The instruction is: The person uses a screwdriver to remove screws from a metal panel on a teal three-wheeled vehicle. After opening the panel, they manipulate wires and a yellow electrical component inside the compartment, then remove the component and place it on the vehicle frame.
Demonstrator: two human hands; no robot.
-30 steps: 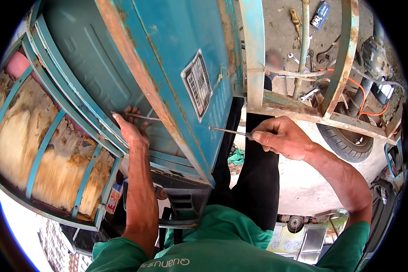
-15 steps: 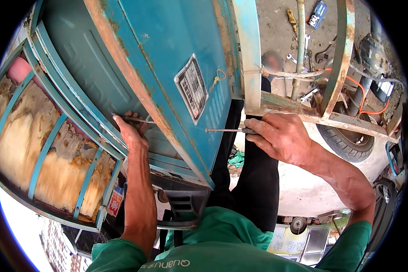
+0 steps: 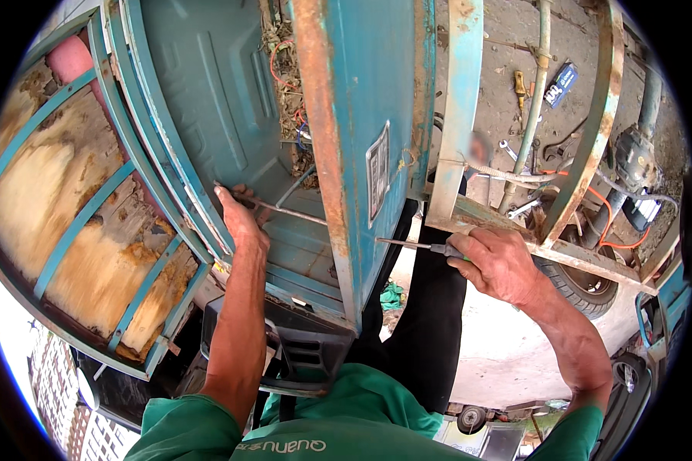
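My right hand (image 3: 500, 265) is closed round the handle of a screwdriver (image 3: 404, 243). Its slim shaft points left, and the tip appears to meet the lower part of a blue-green metal panel (image 3: 369, 77). On the panel's other side, my left hand (image 3: 242, 219) grips the end of a thin metal rod-like tool (image 3: 292, 213). That tool reaches across to the panel's rusty edge, where its far end is hidden. A printed data plate (image 3: 378, 173) is fixed on the panel face above the screwdriver.
Left of me stands a blue-green frame with torn padding (image 3: 77, 192). Dry debris and wires (image 3: 292, 100) lie inside the compartment. A rusty frame (image 3: 584, 257) and a tyre (image 3: 584, 288) are at right; wrenches (image 3: 524, 209), a yellow-handled tool (image 3: 520, 88) and a blue box (image 3: 561, 84) lie beyond.
The view has shifted, showing the panel more edge-on and more of the compartment inside. More of the screwdriver's handle shows at my right hand. Both hands keep their tools.
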